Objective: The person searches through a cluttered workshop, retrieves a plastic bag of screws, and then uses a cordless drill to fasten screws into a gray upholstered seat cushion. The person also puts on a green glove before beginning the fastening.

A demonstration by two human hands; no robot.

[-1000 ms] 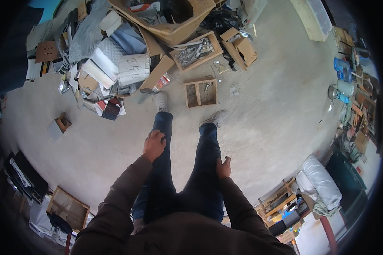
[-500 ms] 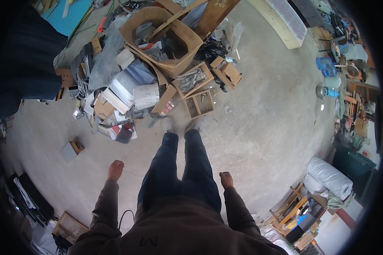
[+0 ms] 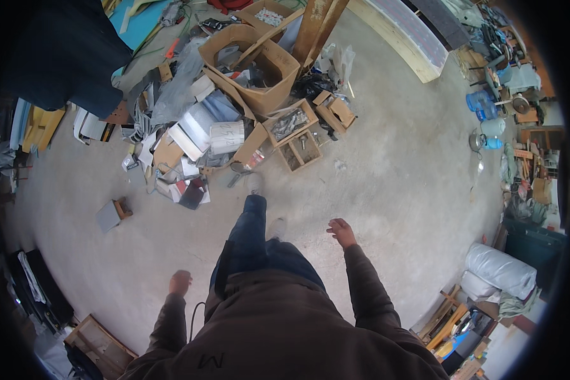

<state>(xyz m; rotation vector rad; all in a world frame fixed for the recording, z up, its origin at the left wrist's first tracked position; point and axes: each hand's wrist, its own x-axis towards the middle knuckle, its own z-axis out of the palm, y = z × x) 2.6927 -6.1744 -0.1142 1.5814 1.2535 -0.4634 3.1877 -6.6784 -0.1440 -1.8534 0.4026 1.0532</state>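
My right hand [image 3: 342,232] hangs over the concrete floor in front of my body, its fingers partly spread and nothing in them. Lower and to the left, my left hand [image 3: 180,282] hangs beside my hip, away from any object. It is blurred and its fingers are not clear. One shoe [image 3: 254,183] is forward near the heap, the other shoe [image 3: 276,228] further back. Ahead of my feet stand a divided wooden box [image 3: 310,162], a wooden box of metal pieces [image 3: 310,113] and a large open cardboard box [image 3: 278,99].
Papers, plastic sheet and a white roll [image 3: 227,137] lie heaped left of the cardboard box. A small box [image 3: 109,216] sits alone on the left floor. Dark cloth [image 3: 50,57] fills the upper left. Blue water bottles [image 3: 481,104] and a silvery roll [image 3: 501,269] line the right side.
My right hand has swung forward and its fingers have spread. My left hand has moved back toward my body. My legs have shifted from side by side into a stride.
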